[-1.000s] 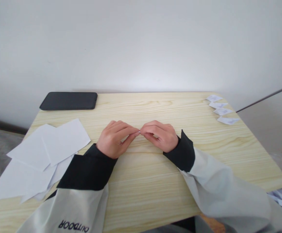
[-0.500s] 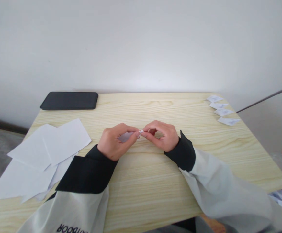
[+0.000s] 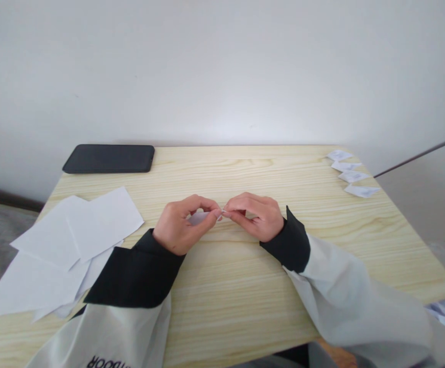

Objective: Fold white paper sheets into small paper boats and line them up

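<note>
Over the middle of the table, a small folded piece of white paper (image 3: 198, 218) is pinched between both hands. My left hand (image 3: 187, 223) is closed on it with thumb and forefinger, and most of the paper shows inside the curve of that hand. At the paper's right tip, my right hand (image 3: 256, 216) pinches with thumb and fingers; the fingertips of both hands nearly meet. The exact folds are hidden by my fingers.
Several loose white sheets (image 3: 53, 281) overlap on the table's left side. Behind them lies a black phone-like slab (image 3: 109, 159). Small folded white papers (image 3: 354, 176) stand in a row along the right edge of the wood-grain table (image 3: 237, 291). A white wall rises behind.
My right fingers have closed in a little more, so less of the paper shows between the fingertips. Both hands stay at nearly the same spot.
</note>
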Demonstrator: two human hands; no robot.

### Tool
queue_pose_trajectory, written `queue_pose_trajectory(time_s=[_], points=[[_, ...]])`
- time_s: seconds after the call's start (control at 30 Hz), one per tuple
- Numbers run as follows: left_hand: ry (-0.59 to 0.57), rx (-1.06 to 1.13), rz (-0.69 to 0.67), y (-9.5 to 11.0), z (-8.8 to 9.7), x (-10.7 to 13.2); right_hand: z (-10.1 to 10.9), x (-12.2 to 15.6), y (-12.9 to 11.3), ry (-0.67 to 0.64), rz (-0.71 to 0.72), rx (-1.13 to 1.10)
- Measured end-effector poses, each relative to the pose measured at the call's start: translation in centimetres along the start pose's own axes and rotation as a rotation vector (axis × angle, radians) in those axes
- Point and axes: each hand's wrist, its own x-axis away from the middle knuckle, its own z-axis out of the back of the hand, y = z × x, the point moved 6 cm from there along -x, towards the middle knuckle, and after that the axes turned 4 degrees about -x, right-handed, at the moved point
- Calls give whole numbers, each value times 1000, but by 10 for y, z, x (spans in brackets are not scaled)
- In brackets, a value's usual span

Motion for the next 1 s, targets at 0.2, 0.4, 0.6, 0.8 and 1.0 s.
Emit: queue_pose_trajectory(time_s=[0.2,0.4,0.6,0.8,1.0], points=[[-58,128,99,-7,-3,-1,4,-2,-6,47,78,-20],[-140,297,105,-12,-11,-1,2,2,-5,-3,150,76],[-198,373,147,-13,-14,-1,0,5,-2,-51,158,91],[-157,244,139,-13,-12,-2,-4,2,6,-52,-69,-41],[-86,91,101,-8,-9,-1,-6,3,10,-131,-253,-104]])
